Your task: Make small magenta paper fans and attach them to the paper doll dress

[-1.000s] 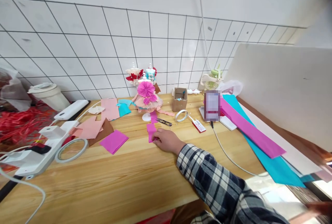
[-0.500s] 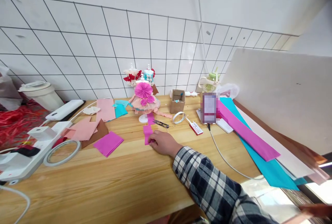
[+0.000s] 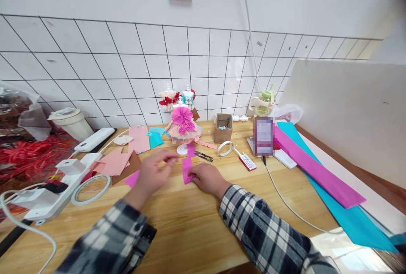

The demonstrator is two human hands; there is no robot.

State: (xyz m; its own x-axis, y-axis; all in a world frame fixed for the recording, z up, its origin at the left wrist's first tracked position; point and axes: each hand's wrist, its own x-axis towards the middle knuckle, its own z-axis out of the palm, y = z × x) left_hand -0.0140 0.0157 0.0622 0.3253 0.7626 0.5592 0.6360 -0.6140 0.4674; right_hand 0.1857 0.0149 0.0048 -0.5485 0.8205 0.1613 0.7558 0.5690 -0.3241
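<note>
My right hand (image 3: pixel 207 177) rests on the wooden table, its fingers closed at the lower right edge of a small strip of magenta crepe paper (image 3: pixel 187 167). To the left of that strip, my left hand (image 3: pixel 155 171) hovers with curled fingers, smeared by motion; whether anything is in them I cannot make out. It partly hides a magenta paper piece (image 3: pixel 132 179). Small thread snips (image 3: pixel 203 156) lie just beyond my right hand, beside another magenta scrap (image 3: pixel 191 150). Behind these stands a miniature dress form (image 3: pixel 183 126) in a paper dress with magenta rosettes.
A cardboard box (image 3: pixel 223 128), a tape roll (image 3: pixel 225 148) and a red-and-white packet (image 3: pixel 247 162) lie right of the dress. A phone (image 3: pixel 264 136) with a cable stands farther right, near long crepe sheets (image 3: pixel 320 168). A power strip (image 3: pixel 60 189) and white ring (image 3: pixel 91 190) are left.
My left hand has come into view from the lower left, over the table near the magenta strip. My right hand stays at the strip. The whole view has shifted slightly.
</note>
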